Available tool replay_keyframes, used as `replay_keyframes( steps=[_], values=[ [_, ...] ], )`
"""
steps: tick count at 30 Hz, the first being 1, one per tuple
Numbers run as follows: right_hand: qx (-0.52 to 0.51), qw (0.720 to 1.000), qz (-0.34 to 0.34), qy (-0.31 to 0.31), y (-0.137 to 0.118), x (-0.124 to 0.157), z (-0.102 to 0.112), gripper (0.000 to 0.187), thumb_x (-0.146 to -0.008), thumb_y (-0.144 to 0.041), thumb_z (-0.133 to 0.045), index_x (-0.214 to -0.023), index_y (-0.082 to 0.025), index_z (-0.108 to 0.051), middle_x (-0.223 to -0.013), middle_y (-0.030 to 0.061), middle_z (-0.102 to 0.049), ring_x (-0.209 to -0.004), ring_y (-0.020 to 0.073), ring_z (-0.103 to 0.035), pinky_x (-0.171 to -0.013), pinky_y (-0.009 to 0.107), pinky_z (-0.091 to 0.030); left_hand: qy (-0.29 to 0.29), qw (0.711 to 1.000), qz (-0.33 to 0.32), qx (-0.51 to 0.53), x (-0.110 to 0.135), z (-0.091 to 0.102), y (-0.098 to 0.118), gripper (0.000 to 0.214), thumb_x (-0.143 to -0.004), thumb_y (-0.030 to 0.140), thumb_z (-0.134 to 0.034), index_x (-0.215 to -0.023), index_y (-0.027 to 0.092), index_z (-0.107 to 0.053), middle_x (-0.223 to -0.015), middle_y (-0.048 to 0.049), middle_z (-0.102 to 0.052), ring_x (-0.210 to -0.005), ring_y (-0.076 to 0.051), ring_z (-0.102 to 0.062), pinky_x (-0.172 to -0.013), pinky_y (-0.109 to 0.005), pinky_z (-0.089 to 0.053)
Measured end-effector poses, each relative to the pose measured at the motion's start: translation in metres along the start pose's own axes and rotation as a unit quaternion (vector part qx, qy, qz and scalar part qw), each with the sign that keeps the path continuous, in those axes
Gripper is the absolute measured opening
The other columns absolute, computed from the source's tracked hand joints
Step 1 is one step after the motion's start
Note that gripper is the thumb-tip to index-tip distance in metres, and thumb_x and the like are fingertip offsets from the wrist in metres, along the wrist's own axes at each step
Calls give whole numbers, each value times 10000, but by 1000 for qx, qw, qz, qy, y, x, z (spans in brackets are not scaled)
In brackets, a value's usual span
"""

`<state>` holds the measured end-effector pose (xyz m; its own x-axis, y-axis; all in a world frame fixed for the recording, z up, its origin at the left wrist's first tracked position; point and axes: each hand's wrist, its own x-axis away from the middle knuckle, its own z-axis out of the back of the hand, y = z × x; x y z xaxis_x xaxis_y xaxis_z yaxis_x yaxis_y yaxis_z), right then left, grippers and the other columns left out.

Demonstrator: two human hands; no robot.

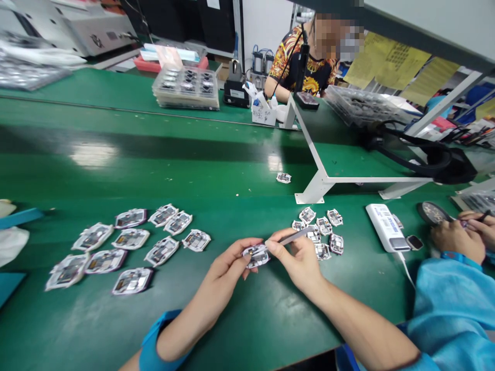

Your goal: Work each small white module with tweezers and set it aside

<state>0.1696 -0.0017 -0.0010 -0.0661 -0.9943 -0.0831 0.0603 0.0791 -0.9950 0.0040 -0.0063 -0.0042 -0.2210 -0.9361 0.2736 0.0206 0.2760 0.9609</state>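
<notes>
Near the front middle of the bench, my left hand (231, 265) grips an open smartwatch body (256, 256) by its left edge, its inner electronics facing up. Closed around slim grey tweezers (294, 237), my right hand (296, 257) has its thumb and fingertips at the watch body's upper right edge. The working tip of the tweezers is hidden by the fingers. Just beyond the right hand lies a cluster of several smaller-looking watch bodies (324, 225). Several more open watch bodies (131, 238) are spread out to the left.
A single watch body (283, 178) lies farther back. A white metal stand (313, 190) rises at back right. Right of my hands are a white boxed device (386, 226) with a cable and a co-worker's hands (458, 239). Stacked trays (186, 90) and another person (286, 67) are across the bench.
</notes>
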Motion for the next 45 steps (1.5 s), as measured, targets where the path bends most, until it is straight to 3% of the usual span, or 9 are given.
replay_keyframes(
  steps=[11, 28, 41, 45],
  values=[
    [-70, 997, -39, 20, 5, -4, -3, 153, -719, -331, -763, -719, -196, -691, -679, 10, -704, -629, 157, -637, -621, 277, -525, -16, 998, -32, -47, 0, 1, 2, 287, -858, 321, -542, -1076, 191, -677, -744, -21, -667, -682, -187, -557, -641, -292, -440],
    [-41, 999, -23, 1, 1, -4, 1, 139, -767, -329, -744, -737, -197, -711, -689, 18, -725, -657, 175, -670, -643, 293, -534, -34, 995, -44, -82, -2, 6, 8, 351, -802, 357, -601, -1099, 183, -667, -783, -33, -706, -684, -192, -616, -640, -277, -487],
    [-29, 1000, -8, 6, 3, -2, -1, 145, -773, -342, -733, -743, -203, -708, -714, 24, -738, -693, 186, -684, -655, 299, -552, -35, 997, -25, -68, -6, 6, 4, 357, -862, 417, -569, -1071, 166, -713, -687, -22, -668, -610, -168, -547, -595, -278, -448],
    [-26, 999, 5, 20, 2, -3, 0, 112, -768, -317, -729, -751, -209, -705, -724, 15, -726, -706, 183, -673, -682, 304, -542, -78, 995, -17, -54, -4, 9, 7, 371, -802, 346, -646, -1142, 198, -632, -886, -40, -702, -752, -187, -615, -682, -286, -486]
  ],
)
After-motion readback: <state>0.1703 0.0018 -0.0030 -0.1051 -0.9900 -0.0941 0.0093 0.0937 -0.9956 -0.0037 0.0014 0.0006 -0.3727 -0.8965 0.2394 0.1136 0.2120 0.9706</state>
